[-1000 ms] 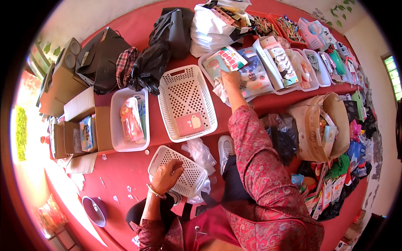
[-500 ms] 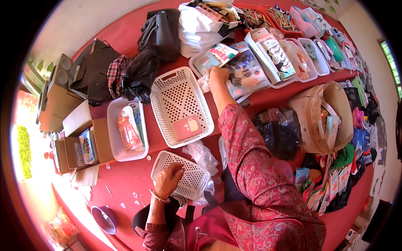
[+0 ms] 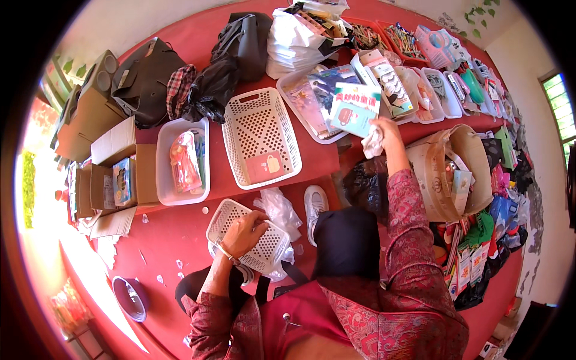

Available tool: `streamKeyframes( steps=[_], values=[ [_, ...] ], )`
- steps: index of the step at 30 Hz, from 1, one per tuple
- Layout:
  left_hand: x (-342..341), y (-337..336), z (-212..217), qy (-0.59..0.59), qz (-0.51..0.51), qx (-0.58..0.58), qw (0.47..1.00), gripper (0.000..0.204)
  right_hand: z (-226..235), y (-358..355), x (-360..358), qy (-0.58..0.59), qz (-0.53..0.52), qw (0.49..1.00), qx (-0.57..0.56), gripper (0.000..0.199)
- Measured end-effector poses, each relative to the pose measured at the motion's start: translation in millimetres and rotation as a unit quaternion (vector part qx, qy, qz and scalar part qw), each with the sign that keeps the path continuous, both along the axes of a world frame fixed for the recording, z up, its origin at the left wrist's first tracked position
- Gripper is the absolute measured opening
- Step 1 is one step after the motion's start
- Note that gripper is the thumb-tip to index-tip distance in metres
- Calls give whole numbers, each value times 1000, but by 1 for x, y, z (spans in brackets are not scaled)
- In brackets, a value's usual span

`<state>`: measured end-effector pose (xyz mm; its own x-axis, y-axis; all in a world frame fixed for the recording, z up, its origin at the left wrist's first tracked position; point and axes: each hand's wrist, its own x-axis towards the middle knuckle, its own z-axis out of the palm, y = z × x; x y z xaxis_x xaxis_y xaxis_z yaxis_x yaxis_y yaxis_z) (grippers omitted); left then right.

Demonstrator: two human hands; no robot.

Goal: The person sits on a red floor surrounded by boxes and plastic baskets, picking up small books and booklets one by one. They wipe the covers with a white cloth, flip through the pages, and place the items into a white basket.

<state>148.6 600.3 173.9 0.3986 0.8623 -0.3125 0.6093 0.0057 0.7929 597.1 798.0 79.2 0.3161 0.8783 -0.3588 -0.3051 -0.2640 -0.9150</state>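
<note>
My left hand grips the rim of a small white perforated basket that lies on the red surface close to me. With my right hand I hold up a flat teal and red packet, and a crumpled white piece is pinched under the same fingers. The packet hangs over the right end of a clear tray filled with flat packaged goods. A large white perforated basket with a pink card in it lies between my two hands.
A clear bin with pink packaged items and open cardboard boxes are at the left. Black bags lie at the back, a row of small trays at the back right. A brown round tub, a black plastic bag and a white shoe are near my right arm.
My right hand has lifted the teal packet out of the clear tray and drawn it to the right. My left hand has stayed on the small basket.
</note>
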Motion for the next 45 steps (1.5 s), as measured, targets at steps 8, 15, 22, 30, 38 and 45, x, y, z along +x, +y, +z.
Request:
streamKeyframes(
  steps=[8, 15, 22, 30, 38, 45],
  values=[
    [-1, -2, -21, 45, -76, 10, 996, 27, -24, -10, -56, -47, -79, 994, -62, 17],
    [-8, -6, -32, 36, -71, 46, 996, 30, -33, -32, -66, 149, 107, 967, -177, 28],
    [-2, -5, -12, 66, -94, 55, 992, 29, -53, -35, -53, 113, 29, 989, -96, 20],
    [-3, -12, -5, 71, -105, 61, 990, 31, -52, -23, -55, 236, 91, 959, -131, 20],
    [-10, -16, -4, 90, -94, 55, 990, 30, 82, -40, -72, -487, 10, 866, 115, 20],
    [-8, -12, -12, 95, -114, 66, 987, 29, 112, -42, -103, -817, -29, 555, 155, 16]
  ],
)
